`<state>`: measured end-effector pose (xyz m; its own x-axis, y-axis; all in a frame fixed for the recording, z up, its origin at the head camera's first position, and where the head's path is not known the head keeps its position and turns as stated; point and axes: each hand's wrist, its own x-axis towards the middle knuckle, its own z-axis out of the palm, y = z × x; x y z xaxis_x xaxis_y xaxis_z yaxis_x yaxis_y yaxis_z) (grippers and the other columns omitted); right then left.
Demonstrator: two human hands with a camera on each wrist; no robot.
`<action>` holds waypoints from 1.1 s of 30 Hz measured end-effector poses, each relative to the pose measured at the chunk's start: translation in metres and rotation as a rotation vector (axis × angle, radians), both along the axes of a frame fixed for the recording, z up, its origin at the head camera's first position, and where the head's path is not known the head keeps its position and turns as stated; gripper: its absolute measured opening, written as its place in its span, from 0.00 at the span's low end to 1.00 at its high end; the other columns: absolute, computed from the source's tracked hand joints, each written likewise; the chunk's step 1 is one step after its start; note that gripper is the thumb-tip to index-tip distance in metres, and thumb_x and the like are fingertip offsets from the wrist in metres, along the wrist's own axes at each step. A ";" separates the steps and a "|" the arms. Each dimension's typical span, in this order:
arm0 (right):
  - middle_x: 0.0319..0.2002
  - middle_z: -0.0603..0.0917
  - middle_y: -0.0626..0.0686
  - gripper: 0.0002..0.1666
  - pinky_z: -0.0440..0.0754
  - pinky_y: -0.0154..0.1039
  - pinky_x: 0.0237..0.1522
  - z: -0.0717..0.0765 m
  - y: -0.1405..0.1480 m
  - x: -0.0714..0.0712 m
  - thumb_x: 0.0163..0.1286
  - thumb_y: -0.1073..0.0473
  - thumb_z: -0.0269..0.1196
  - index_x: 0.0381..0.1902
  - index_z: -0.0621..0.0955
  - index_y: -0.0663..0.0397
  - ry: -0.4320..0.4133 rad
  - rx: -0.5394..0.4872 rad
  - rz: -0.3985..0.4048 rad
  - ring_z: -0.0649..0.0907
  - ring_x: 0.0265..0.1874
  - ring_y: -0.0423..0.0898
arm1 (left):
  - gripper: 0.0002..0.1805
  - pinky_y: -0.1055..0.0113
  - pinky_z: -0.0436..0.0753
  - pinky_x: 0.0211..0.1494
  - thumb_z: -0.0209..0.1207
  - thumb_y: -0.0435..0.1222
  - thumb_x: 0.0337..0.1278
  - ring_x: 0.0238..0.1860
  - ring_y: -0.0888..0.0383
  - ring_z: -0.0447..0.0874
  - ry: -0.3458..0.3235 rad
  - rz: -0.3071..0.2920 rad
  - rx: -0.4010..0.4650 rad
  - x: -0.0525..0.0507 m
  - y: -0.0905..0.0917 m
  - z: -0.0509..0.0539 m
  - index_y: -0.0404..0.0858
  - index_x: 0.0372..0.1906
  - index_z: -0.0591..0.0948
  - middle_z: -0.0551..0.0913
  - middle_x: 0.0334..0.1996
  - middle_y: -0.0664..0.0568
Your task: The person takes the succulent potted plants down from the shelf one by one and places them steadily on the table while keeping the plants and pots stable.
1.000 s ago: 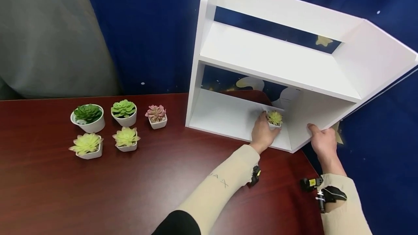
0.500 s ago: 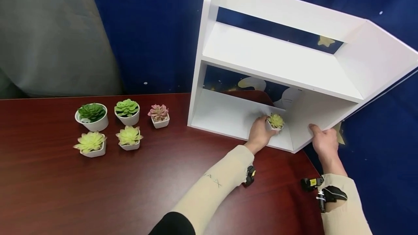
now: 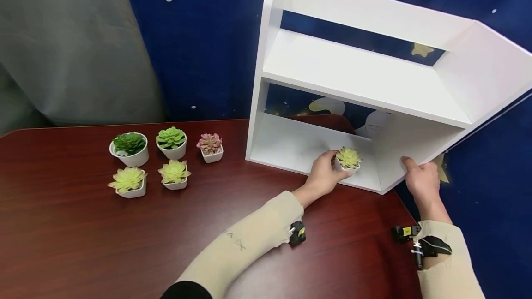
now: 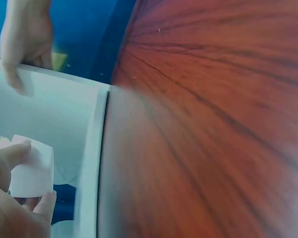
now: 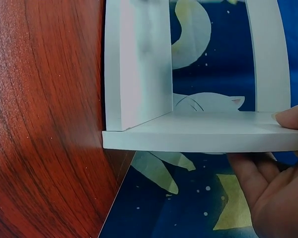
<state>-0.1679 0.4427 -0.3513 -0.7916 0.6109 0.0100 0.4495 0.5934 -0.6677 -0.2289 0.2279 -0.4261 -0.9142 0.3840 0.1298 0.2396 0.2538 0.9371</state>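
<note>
In the head view my left hand (image 3: pixel 323 175) holds a small potted succulent (image 3: pixel 348 158), yellow-green in a white square pot, at the lower compartment of a white shelf unit (image 3: pixel 365 82). The left wrist view shows thumb and fingers gripping the white pot (image 4: pixel 32 168), tilted there. My right hand (image 3: pixel 422 182) grips the shelf's right side panel near its lower front edge. In the right wrist view that hand (image 5: pixel 283 188) has its thumb on the panel's inner face and its fingers on the outer face.
To the left on the dark red table (image 3: pixel 199 234) stand a dark green succulent (image 3: pixel 129 149), a bright green one (image 3: pixel 171 143), a pink one (image 3: pixel 210 147) and two yellow-green ones (image 3: pixel 174 173). A blue patterned cloth (image 3: pixel 208 50) hangs behind. The table's right edge passes beneath the shelf.
My left hand has drawn the potted succulent a little toward the compartment's front, its forearm shifting left. My right hand keeps its grip on the side panel. The whole view has shifted slightly.
</note>
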 end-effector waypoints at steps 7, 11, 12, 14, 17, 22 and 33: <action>0.65 0.74 0.73 0.35 0.73 0.55 0.53 0.001 0.001 -0.001 0.77 0.45 0.47 0.67 0.72 0.69 0.003 0.027 0.018 0.75 0.65 0.67 | 0.34 0.72 0.82 0.59 0.72 0.40 0.57 0.58 0.55 0.83 0.006 -0.045 -0.034 0.025 -0.054 0.004 0.39 0.67 0.73 0.79 0.62 0.47; 0.66 0.73 0.74 0.35 0.72 0.56 0.53 0.003 0.001 0.000 0.78 0.46 0.46 0.68 0.72 0.69 0.007 0.035 0.032 0.74 0.65 0.68 | 0.34 0.66 0.84 0.60 0.73 0.38 0.55 0.60 0.51 0.84 -0.027 -0.055 0.018 0.033 -0.089 0.001 0.38 0.66 0.74 0.79 0.62 0.45; 0.67 0.73 0.74 0.36 0.71 0.58 0.56 0.003 0.001 0.000 0.78 0.46 0.46 0.69 0.71 0.69 0.007 0.028 0.037 0.73 0.66 0.69 | 0.34 0.65 0.84 0.60 0.73 0.37 0.54 0.60 0.50 0.84 -0.039 -0.050 0.033 0.034 -0.097 -0.001 0.38 0.66 0.74 0.80 0.61 0.44; 0.68 0.71 0.74 0.36 0.69 0.62 0.61 0.003 0.002 0.001 0.78 0.46 0.45 0.70 0.69 0.69 0.011 0.017 0.045 0.72 0.67 0.69 | 0.34 0.63 0.84 0.61 0.73 0.34 0.53 0.60 0.48 0.84 -0.062 -0.036 0.061 0.035 -0.114 -0.003 0.36 0.65 0.74 0.80 0.61 0.42; 0.68 0.71 0.75 0.36 0.67 0.65 0.64 0.002 0.003 0.002 0.78 0.46 0.45 0.70 0.68 0.70 0.013 0.013 0.049 0.71 0.67 0.70 | 0.34 0.62 0.83 0.62 0.73 0.31 0.52 0.61 0.46 0.84 -0.074 0.004 0.100 0.036 -0.139 -0.008 0.33 0.65 0.74 0.81 0.59 0.38; 0.68 0.70 0.75 0.37 0.66 0.65 0.65 0.002 0.004 0.002 0.78 0.46 0.46 0.70 0.68 0.71 0.013 0.024 0.045 0.70 0.67 0.71 | 0.34 0.57 0.82 0.64 0.73 0.28 0.51 0.61 0.43 0.83 -0.074 0.081 0.118 0.037 -0.170 -0.011 0.31 0.64 0.74 0.82 0.58 0.34; 0.70 0.69 0.74 0.38 0.65 0.65 0.66 0.002 0.003 0.002 0.78 0.45 0.45 0.73 0.65 0.68 0.000 0.004 0.046 0.69 0.69 0.70 | 0.34 0.53 0.81 0.64 0.73 0.27 0.49 0.61 0.43 0.84 -0.144 0.177 0.119 0.039 -0.220 -0.014 0.32 0.64 0.75 0.84 0.56 0.34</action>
<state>-0.1656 0.4459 -0.3496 -0.8190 0.5737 0.0123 0.4217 0.6162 -0.6652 -0.1896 0.0080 -0.4403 -0.9782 0.2058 0.0277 0.0628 0.1660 0.9841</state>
